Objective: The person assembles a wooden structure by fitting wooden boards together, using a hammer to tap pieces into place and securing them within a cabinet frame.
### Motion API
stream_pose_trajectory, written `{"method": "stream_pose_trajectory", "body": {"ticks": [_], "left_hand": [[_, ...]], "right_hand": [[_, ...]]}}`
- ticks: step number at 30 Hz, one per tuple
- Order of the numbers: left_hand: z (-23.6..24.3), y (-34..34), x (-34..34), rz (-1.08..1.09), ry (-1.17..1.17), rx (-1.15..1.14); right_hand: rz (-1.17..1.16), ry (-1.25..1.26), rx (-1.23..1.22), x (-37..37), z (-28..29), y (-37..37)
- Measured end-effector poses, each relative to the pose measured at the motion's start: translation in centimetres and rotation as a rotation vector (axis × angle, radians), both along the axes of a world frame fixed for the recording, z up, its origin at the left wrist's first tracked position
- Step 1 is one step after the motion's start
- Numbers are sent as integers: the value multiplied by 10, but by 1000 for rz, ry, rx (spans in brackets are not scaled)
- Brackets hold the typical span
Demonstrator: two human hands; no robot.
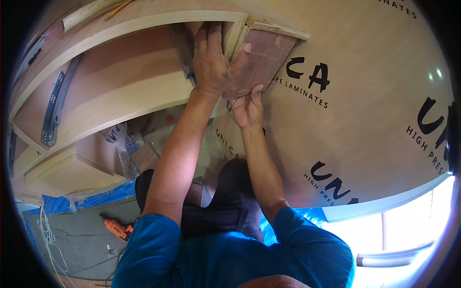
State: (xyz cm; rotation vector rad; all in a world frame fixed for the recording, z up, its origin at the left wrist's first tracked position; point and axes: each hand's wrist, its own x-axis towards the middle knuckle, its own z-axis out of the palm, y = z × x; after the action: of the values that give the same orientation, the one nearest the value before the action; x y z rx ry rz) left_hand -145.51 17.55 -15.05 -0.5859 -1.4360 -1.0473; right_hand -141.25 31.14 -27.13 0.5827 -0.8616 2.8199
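Observation:
A reddish-brown plywood panel stands against the right end of a pale wooden cabinet, below a short plywood ledge. My left hand reaches up to the cabinet's end, its fingers inside the opening and its thumb pressed on the panel's face, clasping the panel and the cabinet side between them. At the panel's lower edge my right hand grips it, thumb up on the near corner; its other fingers are partly hidden. A metal drawer slide is fixed inside the opening, beside my left hand.
A large film-covered laminate board fills the right side. Another drawer slide sits at the cabinet's left. An orange power drill and a pale cord lie on the floor. A pencil rests on the cabinet top.

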Motion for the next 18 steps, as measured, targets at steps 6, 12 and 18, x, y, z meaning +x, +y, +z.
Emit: {"method": "stream_pose_trajectory", "body": {"ticks": [6,12,18], "left_hand": [[1,-7,5,-20,17,-48],[0,-32,7,-118,-266,-192],[28,-53,25,-395,-547,-260]], "right_hand": [[-59,-49,7,5,6,-4],[-106,-36,-2,7,14,-10],[-45,-9,25,-2,1,4]]}}
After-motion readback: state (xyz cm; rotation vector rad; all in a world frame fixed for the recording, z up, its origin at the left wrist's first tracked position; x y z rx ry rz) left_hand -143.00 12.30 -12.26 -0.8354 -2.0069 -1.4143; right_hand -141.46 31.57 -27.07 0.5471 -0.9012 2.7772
